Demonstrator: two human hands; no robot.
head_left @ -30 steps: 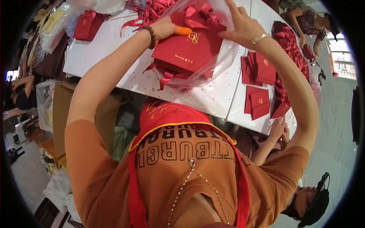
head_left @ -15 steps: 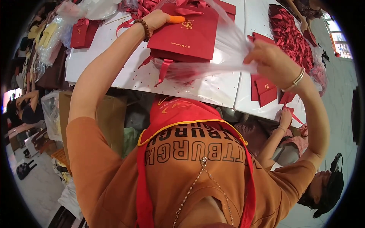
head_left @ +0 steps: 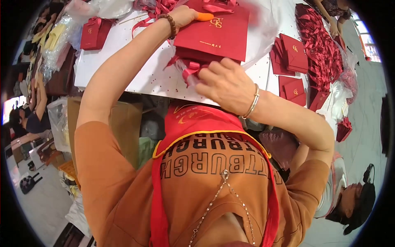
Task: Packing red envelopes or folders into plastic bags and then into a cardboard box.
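Note:
A stack of red paper gift bags (head_left: 212, 35) with gold print lies on the white table, partly inside a clear plastic bag (head_left: 263, 45). My left hand (head_left: 186, 17) grips the stack's left edge, and an orange finger cover stretches over the top bag's face. At the near edge of the stack my right hand (head_left: 228, 84) is closed, its fingertips curled out of sight, apparently on the plastic. Beside its fingers a loop of red ribbon (head_left: 191, 72) sticks out from the bags.
More red gift bags (head_left: 295, 53) lie to the right, by a heap of red ribbons (head_left: 317, 45). One small red bag (head_left: 95, 35) stands at the far left. A cardboard box (head_left: 125, 123) is below the table edge. A person in a black cap (head_left: 362, 201) is at right.
My right hand has swung from the right side, where it stretched the plastic, leftward and nearer to the stack's near edge. My left hand stays on the bags.

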